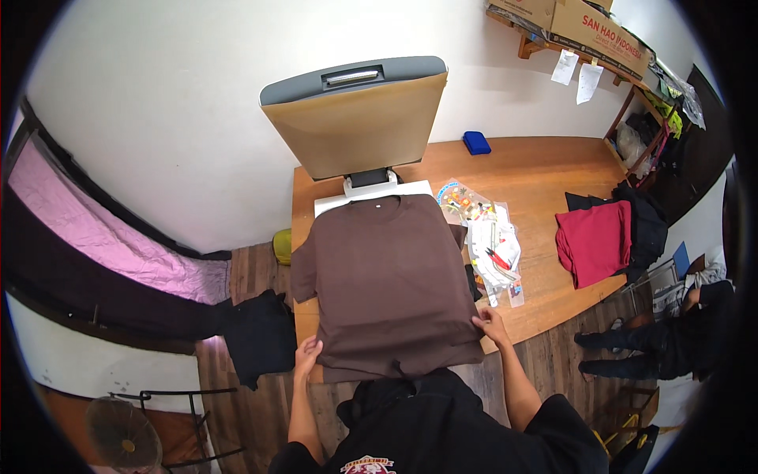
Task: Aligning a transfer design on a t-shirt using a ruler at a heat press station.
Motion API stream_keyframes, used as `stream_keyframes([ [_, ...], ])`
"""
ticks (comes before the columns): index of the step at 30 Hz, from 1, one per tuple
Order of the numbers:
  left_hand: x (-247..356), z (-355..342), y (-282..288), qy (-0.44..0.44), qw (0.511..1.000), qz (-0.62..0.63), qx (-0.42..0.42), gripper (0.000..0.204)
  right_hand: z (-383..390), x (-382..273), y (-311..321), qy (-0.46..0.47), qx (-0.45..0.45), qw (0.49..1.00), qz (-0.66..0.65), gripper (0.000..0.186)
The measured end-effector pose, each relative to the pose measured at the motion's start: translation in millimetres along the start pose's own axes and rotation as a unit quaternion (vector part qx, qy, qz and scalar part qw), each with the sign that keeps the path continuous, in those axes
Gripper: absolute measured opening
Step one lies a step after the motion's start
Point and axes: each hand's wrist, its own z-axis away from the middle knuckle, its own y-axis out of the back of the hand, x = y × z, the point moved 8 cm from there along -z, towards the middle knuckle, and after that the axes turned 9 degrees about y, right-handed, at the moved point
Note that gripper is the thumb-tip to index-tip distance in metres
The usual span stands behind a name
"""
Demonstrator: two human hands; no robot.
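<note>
A brown T-shirt (389, 280) is spread flat on the lower plate of an open heat press (355, 118) at the wooden table's (545, 170) left end. Its lower left hem is pinched by the left hand (307, 354), its lower right corner gripped by the right hand (491, 324). Printed transfer sheets (485, 237) and a folded red garment (594, 241) are seen to the right.
</note>
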Motion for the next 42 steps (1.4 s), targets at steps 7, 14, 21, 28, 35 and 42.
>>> stream_keyframes([
  [7, 64.7, -1.2, -23.5, 0.009, 0.964, 0.264, -0.031, 0.051, -38.2, -34.1, -41.3, -0.096, 0.043, 0.975, -0.193, 0.048],
  [14, 89.6, -17.2, -28.9, -0.049, 0.956, 0.271, -0.100, 0.046, -58.6, -55.7, -47.9, -0.020, -0.014, 0.956, -0.292, 0.051],
  [21, 87.4, -19.5, -26.0, -0.062, 0.967, 0.247, -0.028, 0.040, -74.6, -44.9, -51.4, 0.097, -0.029, 0.965, -0.241, 0.046],
  [28, 86.8, -18.6, -36.7, -0.068, 0.967, 0.244, -0.025, 0.042, -44.5, -71.6, -34.3, -0.118, 0.077, 0.920, -0.367, 0.044],
  [35, 54.8, -34.6, -21.9, -0.137, 0.988, 0.057, 0.038, 0.068, -58.0, -89.4, -12.8, 0.064, -0.064, 0.978, 0.188, 0.082],
  [42, 131.5, -97.0, 10.4, -0.226, 0.966, -0.055, 0.116, 0.058, -163.3, -182.0, -0.6, 0.130, 0.017, 0.943, 0.304, 0.030],
])
